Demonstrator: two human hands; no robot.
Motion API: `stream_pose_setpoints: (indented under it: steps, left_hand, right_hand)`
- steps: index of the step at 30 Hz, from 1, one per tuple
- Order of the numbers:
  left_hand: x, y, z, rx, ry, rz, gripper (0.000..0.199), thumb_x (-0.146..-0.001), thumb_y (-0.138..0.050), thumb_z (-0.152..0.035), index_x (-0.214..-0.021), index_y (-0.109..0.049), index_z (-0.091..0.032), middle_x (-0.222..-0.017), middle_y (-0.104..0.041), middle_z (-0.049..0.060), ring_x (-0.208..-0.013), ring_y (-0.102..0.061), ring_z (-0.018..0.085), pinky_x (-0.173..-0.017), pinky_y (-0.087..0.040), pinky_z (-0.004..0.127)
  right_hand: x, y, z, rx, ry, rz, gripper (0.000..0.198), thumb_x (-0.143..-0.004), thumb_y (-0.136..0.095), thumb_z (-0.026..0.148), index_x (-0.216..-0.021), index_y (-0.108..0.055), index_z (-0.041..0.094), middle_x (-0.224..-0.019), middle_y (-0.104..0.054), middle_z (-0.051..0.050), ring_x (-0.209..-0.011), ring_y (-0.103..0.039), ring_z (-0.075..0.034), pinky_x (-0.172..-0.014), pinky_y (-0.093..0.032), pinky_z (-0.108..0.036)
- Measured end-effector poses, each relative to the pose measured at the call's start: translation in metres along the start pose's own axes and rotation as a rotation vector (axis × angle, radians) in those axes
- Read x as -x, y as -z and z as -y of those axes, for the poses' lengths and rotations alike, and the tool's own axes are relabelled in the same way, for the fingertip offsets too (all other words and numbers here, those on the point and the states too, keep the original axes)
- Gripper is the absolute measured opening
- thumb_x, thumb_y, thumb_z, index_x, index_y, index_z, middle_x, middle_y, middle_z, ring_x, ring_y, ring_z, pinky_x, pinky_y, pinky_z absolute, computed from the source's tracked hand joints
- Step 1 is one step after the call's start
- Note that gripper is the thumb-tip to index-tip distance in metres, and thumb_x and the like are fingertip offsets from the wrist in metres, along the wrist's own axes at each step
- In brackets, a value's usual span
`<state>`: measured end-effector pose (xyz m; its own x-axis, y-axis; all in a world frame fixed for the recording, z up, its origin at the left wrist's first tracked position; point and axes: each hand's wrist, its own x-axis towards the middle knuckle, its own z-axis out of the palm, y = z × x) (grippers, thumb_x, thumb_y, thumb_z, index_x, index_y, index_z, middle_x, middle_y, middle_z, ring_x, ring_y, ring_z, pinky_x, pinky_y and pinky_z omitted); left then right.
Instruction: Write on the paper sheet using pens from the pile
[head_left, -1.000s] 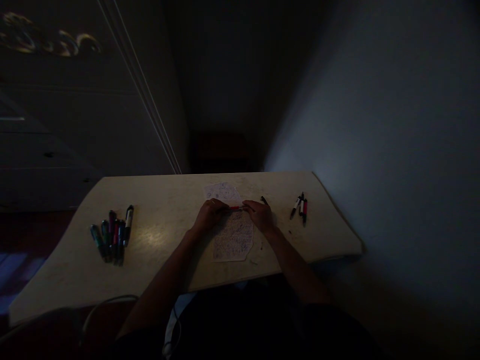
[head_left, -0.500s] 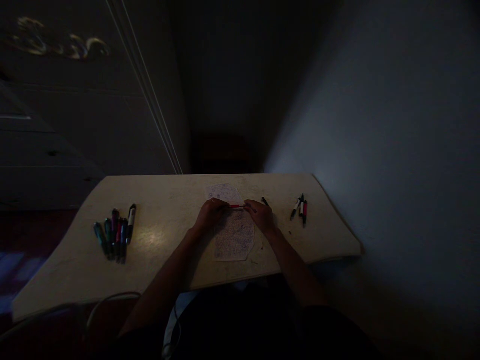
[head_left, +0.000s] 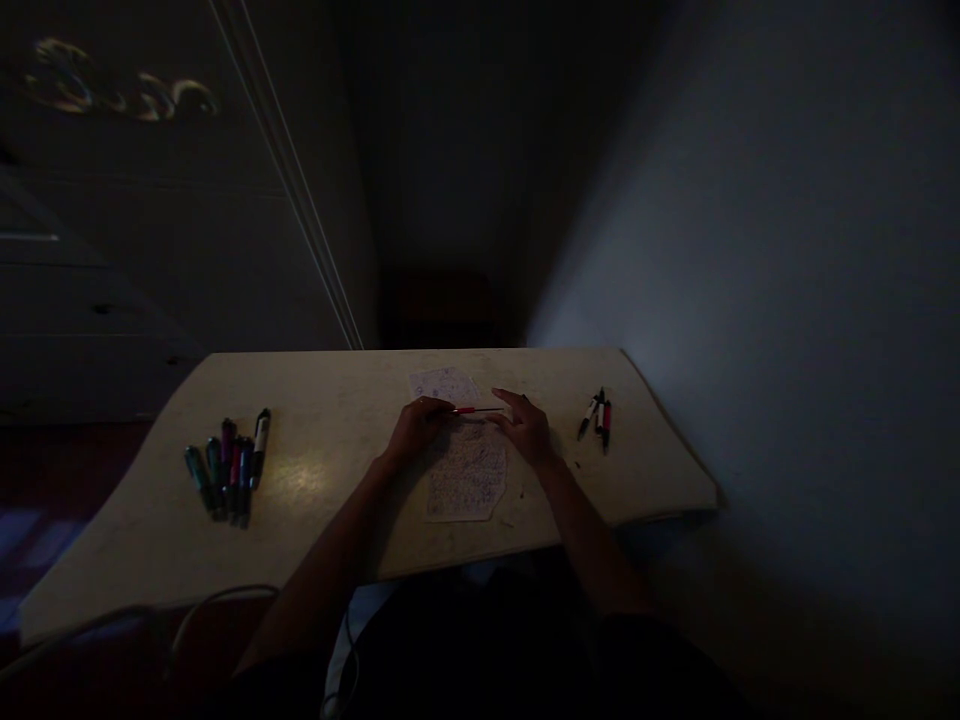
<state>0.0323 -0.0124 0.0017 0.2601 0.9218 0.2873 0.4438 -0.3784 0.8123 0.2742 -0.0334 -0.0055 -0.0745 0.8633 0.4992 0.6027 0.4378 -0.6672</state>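
Over the middle of the table, my left hand [head_left: 421, 425] is closed on a red pen [head_left: 465, 411]. The pen lies level, and a thin dark rod like a refill sticks out of it to the right. My right hand [head_left: 525, 425] is at the rod's far end, thumb and forefinger spread apart with the tip between them; I cannot tell whether they touch it. Below both hands lies a sheet of paper [head_left: 466, 480] covered in dense handwriting or scribbles. A small dark piece behind my right hand is mostly hidden.
Several coloured pens [head_left: 225, 475] lie grouped on the left of the pale table [head_left: 330, 540], with a black-and-white pen [head_left: 260, 445] beside them. A smaller group of pens [head_left: 600, 415] lies on the right. A wall [head_left: 787, 300] borders the right side; a cable [head_left: 217, 595] hangs at the front left.
My right hand's fingers have opened away from the pen, showing the thin rod more fully. My left hand keeps its hold. The dark piece behind my right hand is now mostly covered.
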Motion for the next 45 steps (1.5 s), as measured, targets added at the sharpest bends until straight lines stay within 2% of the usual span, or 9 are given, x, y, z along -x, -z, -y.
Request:
stream_pose_setpoints:
  steps: [3,6,8,20,24,30,36,41,45]
  left_hand:
    - [-0.001,0.0,0.001,0.018,0.03,-0.015,0.024,-0.081,-0.063,-0.037,-0.091,-0.076,-0.019,-0.092,-0.075,0.01,-0.087,-0.068,0.025,-0.082,-0.053,0.038]
    - [-0.001,-0.001,0.002,0.039,0.053,-0.027,0.025,-0.081,-0.063,-0.038,-0.092,-0.075,-0.019,-0.092,-0.075,0.01,-0.087,-0.068,0.025,-0.081,-0.054,0.037]
    - [0.0,-0.001,0.001,0.052,0.07,-0.028,0.025,-0.081,-0.063,-0.039,-0.092,-0.074,-0.02,-0.092,-0.074,0.009,-0.086,-0.068,0.025,-0.08,-0.054,0.037]
    - [0.001,0.002,-0.007,0.154,0.102,-0.09,0.027,-0.082,-0.062,-0.043,-0.093,-0.071,-0.021,-0.095,-0.074,0.009,-0.09,-0.068,0.025,-0.085,-0.053,0.039]
    - [0.0,0.003,-0.009,0.169,0.119,-0.084,0.028,-0.081,-0.062,-0.044,-0.093,-0.071,-0.021,-0.096,-0.074,0.009,-0.09,-0.068,0.024,-0.085,-0.053,0.037]
    - [0.001,0.005,-0.013,0.204,0.129,-0.054,0.034,-0.084,-0.058,-0.051,-0.095,-0.07,-0.021,-0.095,-0.074,0.009,-0.09,-0.068,0.024,-0.082,-0.053,0.037]
    - [0.001,0.006,-0.014,0.342,0.117,-0.031,0.047,-0.083,-0.057,-0.062,-0.097,-0.067,-0.018,-0.1,-0.075,0.012,-0.096,-0.068,0.027,-0.089,-0.051,0.042]
    - [0.002,0.003,-0.015,0.472,0.178,-0.005,0.049,-0.077,-0.066,-0.063,-0.095,-0.067,-0.018,-0.101,-0.075,0.015,-0.091,-0.07,0.028,-0.079,-0.055,0.042]
    - [0.004,-0.001,-0.013,0.376,0.195,-0.015,0.043,-0.076,-0.069,-0.059,-0.09,-0.069,-0.019,-0.092,-0.074,0.011,-0.083,-0.069,0.026,-0.071,-0.055,0.038]
  right_hand:
    - [-0.002,0.013,-0.002,-0.035,-0.095,-0.157,0.039,-0.084,-0.069,0.044,-0.116,-0.069,0.022,-0.097,-0.075,-0.006,-0.048,-0.048,-0.01,-0.053,-0.046,-0.027]
    - [-0.007,0.028,-0.01,-0.007,-0.194,-0.4,0.034,-0.089,-0.06,0.048,-0.104,-0.07,0.019,-0.092,-0.072,-0.006,-0.048,-0.045,-0.01,-0.053,-0.043,-0.027]
    - [-0.009,0.034,-0.017,0.086,-0.222,-0.466,0.035,-0.089,-0.057,0.048,-0.099,-0.07,0.018,-0.093,-0.071,-0.007,-0.053,-0.047,-0.012,-0.057,-0.044,-0.028]
    - [0.0,0.033,-0.054,0.296,-0.265,-0.062,0.02,-0.082,-0.067,0.039,-0.083,-0.075,0.021,-0.089,-0.063,-0.008,-0.083,-0.06,-0.022,-0.081,-0.049,-0.036]
    - [-0.003,0.034,-0.053,0.279,-0.255,-0.108,0.021,-0.084,-0.062,0.038,-0.078,-0.072,0.02,-0.089,-0.063,-0.009,-0.08,-0.06,-0.021,-0.079,-0.049,-0.036]
    - [-0.008,0.033,-0.038,0.113,-0.254,-0.327,0.028,-0.089,-0.051,0.043,-0.094,-0.064,0.019,-0.091,-0.068,-0.008,-0.082,-0.062,-0.022,-0.077,-0.05,-0.034]
    - [-0.008,0.023,-0.018,-0.071,-0.22,-0.265,0.025,-0.088,-0.056,0.043,-0.095,-0.064,0.02,-0.086,-0.07,-0.005,-0.076,-0.064,-0.019,-0.075,-0.051,-0.032]
    - [-0.008,0.02,-0.007,-0.144,-0.143,-0.235,0.023,-0.087,-0.061,0.042,-0.092,-0.067,0.021,-0.09,-0.067,-0.005,-0.081,-0.063,-0.018,-0.074,-0.052,-0.031]
    - [-0.01,0.022,-0.003,-0.3,-0.176,-0.223,0.025,-0.082,-0.068,0.044,-0.091,-0.069,0.021,-0.092,-0.067,-0.006,-0.087,-0.064,-0.019,-0.077,-0.053,-0.032]
